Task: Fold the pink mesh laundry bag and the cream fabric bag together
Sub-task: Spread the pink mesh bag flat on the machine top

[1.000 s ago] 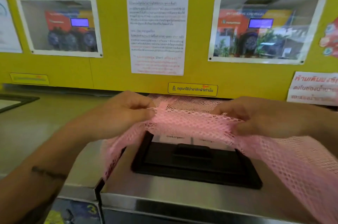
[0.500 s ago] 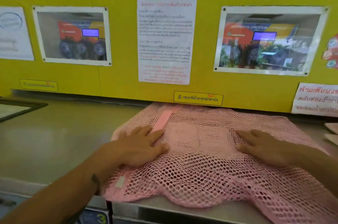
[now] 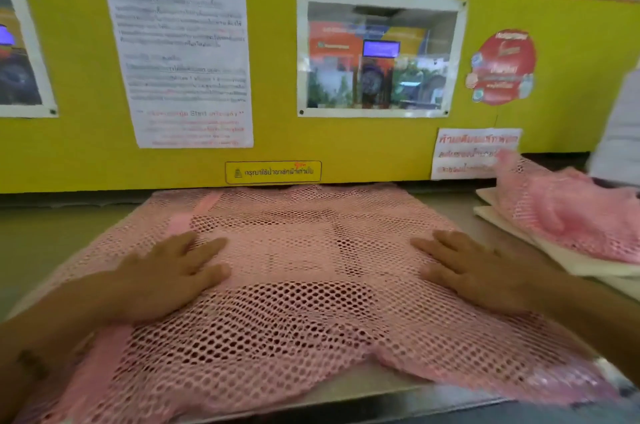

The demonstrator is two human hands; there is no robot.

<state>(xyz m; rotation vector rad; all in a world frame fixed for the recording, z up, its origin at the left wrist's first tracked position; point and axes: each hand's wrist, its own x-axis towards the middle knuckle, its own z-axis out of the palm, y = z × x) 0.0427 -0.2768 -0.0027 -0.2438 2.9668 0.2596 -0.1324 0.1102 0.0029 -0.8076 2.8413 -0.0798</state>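
The pink mesh laundry bag (image 3: 294, 306) lies spread flat over the top of a steel machine, its near edge hanging over the front. My left hand (image 3: 166, 274) presses palm-down on its left part, fingers straight. My right hand (image 3: 467, 271) lies flat on its right part in the same way. At the right, cream fabric (image 3: 568, 257) lies folded on the counter with more pink mesh (image 3: 571, 212) bunched on top of it.
A yellow wall (image 3: 346, 139) with taped notices and photos rises right behind the bag. The steel machine top (image 3: 363, 385) shows at the front edge. A grey counter (image 3: 52, 236) runs to the left. A pale sleeve (image 3: 620, 133) shows at the far right.
The hands lowered the lifted mesh bag onto the machine top and now press it flat, covering the black lid. The view has swung right, bringing the cream fabric into sight.
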